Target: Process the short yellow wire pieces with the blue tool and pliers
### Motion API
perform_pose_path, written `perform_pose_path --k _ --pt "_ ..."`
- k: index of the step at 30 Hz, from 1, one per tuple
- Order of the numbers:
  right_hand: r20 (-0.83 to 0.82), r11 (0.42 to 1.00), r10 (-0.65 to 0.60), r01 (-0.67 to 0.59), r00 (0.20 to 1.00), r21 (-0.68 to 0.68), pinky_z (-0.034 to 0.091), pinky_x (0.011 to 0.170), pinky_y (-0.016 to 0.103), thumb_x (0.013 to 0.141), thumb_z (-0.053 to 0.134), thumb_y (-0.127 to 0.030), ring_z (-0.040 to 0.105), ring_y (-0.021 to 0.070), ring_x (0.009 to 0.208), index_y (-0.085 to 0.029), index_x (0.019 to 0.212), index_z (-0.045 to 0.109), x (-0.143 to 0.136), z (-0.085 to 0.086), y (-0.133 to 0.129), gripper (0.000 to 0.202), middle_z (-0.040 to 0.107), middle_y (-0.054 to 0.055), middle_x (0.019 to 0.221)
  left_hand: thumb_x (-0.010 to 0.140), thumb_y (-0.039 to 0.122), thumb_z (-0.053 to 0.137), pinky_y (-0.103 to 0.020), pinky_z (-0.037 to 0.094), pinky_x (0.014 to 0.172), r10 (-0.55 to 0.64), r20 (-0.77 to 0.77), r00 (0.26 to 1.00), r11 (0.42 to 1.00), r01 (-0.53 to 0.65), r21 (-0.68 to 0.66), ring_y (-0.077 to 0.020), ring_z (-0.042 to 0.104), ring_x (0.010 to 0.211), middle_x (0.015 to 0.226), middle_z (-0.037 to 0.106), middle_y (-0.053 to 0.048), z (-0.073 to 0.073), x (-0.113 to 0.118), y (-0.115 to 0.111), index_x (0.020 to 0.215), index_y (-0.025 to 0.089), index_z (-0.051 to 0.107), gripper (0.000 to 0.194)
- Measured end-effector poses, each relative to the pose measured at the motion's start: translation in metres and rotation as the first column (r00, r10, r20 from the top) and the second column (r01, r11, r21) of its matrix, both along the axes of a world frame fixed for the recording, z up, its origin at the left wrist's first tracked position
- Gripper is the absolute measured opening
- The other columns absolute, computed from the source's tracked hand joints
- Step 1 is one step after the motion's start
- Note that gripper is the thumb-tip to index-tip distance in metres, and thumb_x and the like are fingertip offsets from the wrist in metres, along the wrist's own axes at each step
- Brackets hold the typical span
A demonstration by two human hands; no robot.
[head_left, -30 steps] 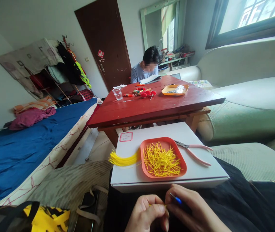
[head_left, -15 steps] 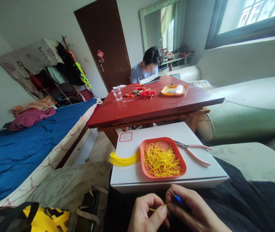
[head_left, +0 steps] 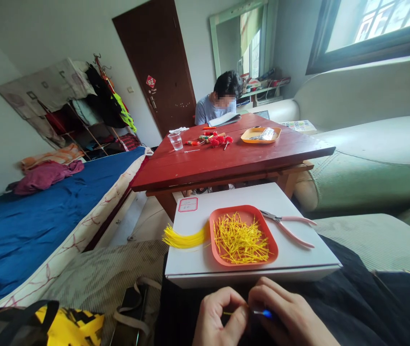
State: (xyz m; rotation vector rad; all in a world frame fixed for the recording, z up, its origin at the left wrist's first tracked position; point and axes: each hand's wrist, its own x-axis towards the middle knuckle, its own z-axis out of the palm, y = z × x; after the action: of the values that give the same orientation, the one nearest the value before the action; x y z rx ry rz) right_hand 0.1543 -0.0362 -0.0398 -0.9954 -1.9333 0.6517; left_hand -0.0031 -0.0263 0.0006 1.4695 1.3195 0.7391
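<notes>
Low in the view, my left hand (head_left: 222, 315) pinches a thin yellow strand (head_left: 228, 314) between thumb and fingers. Close beside it, my right hand (head_left: 291, 310) is closed around a small blue tool (head_left: 267, 314) with a thin metal tip; its exact kind is hard to make out. The fingertips of both hands nearly meet. Just beyond them, a white box (head_left: 190, 262) bears an orange-red tray (head_left: 275, 250) full of short yellow strands (head_left: 241, 240). A bundle of longer yellow strands (head_left: 185, 238) lies left of the tray, and pink-handled pliers (head_left: 291, 226) lie to its right.
Past the box stands a red wooden table (head_left: 284, 151) with a plastic cup (head_left: 176, 141), red fluffy pieces (head_left: 219, 140) and an orange tray (head_left: 246, 139). A person (head_left: 212, 105) sits at its far side over papers. A blue bed (head_left: 64, 206) is at left, a pale sofa (head_left: 378, 158) at right.
My right hand has turned over slightly, and the blue tool's tip now points left toward my left fingers instead of up. My left hand keeps its pinch on the strand.
</notes>
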Motion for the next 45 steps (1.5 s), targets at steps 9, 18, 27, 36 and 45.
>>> perform_pose_path --k 9,18,27,36,45 --pt "0.217 0.971 0.007 -0.059 0.976 0.233 0.043 0.046 0.019 0.094 0.024 -0.014 0.055 0.0129 0.05 -0.022 0.085 0.044 0.002 0.002 0.0 0.024 0.056 0.001 0.067 0.063 0.055 0.068 -0.024 0.036 0.062 0.018 0.33 0.944 0.933 0.103 -0.344 -0.013 0.046 0.059 0.058 0.051 0.003 -0.009 -0.01 0.003 0.067 0.015 0.054 0.043" --pt "0.243 0.967 -0.046 -0.017 0.969 0.254 0.045 0.046 0.02 0.087 0.029 -0.007 0.057 0.0143 0.053 -0.022 0.091 0.046 0.003 0.001 -0.001 0.022 0.059 0.002 0.071 0.078 0.056 0.051 -0.022 0.035 0.057 -0.152 -0.025 0.988 0.988 0.152 -0.016 -0.0142 0.045 0.06 0.059 0.049 0.002 -0.01 -0.008 0.003 0.066 0.016 0.058 0.043" --pt "-0.241 0.927 -0.093 -0.005 0.966 -0.375 0.044 0.055 0.023 0.088 0.045 -0.041 0.048 0.0146 0.059 -0.021 0.07 0.051 -0.003 0.009 -0.003 0.027 0.054 0.0 0.066 0.086 0.046 0.042 -0.023 0.03 0.053 -0.134 -0.138 0.981 0.94 0.17 0.296 -0.0128 0.041 0.054 0.058 0.045 0.002 -0.022 -0.005 0.0 0.063 0.018 0.053 0.038" --pt "-0.401 0.79 -0.123 -0.155 0.908 -0.593 0.041 0.065 0.026 0.078 0.053 -0.058 0.042 0.0163 0.067 -0.019 0.073 0.054 0.002 0.015 -0.002 0.039 0.048 -0.001 0.07 0.085 0.028 0.048 -0.023 0.035 0.055 -0.101 -0.223 0.97 0.871 0.195 0.452 -0.0139 0.048 0.056 0.061 0.055 0.0 -0.021 -0.005 0.001 0.066 0.02 0.054 0.021" --pt "-0.499 0.682 -0.241 -0.22 0.833 -0.697 0.04 0.062 0.024 0.07 0.062 -0.059 0.041 0.0146 0.064 -0.019 0.073 0.058 -0.002 0.013 -0.004 0.04 0.046 -0.003 0.069 0.081 0.017 0.051 -0.024 0.037 0.056 -0.058 -0.249 0.967 0.838 0.183 0.514 -0.0154 0.051 0.059 0.062 0.058 -0.001 -0.016 -0.005 0.0 0.067 0.021 0.057 0.016"
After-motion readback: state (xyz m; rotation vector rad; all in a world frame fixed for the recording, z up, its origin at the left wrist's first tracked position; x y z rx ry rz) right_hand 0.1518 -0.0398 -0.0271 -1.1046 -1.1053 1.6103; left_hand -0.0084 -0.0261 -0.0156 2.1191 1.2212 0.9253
